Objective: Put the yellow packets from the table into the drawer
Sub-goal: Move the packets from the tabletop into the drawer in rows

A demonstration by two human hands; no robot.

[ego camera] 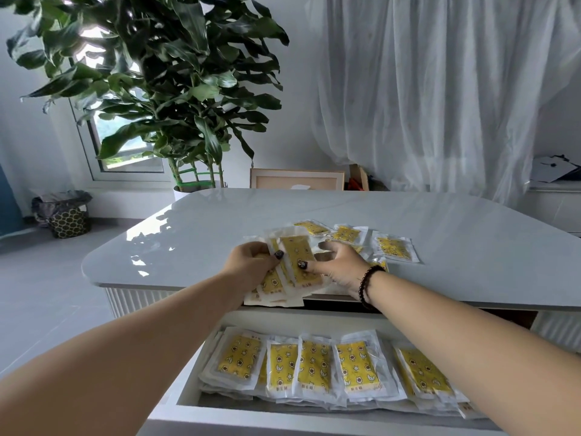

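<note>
The left hand (251, 262) and the right hand (341, 267) are both curling their grip around a bundle of yellow packets (297, 262) at the near edge of the worktop (220, 221). More loose packets (393, 248) are lying just behind. Below, the open drawer (188, 391) is holding rows of packets (314, 366).

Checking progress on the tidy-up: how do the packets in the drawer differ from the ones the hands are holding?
The drawer packets lie in a neat overlapping row; the held packets are a fanned bunch. Drawer packets rest untouched; the held ones are gripped by the left hand and right hand above the table edge. Both share yellow printed contents in clear wrappers.
</note>
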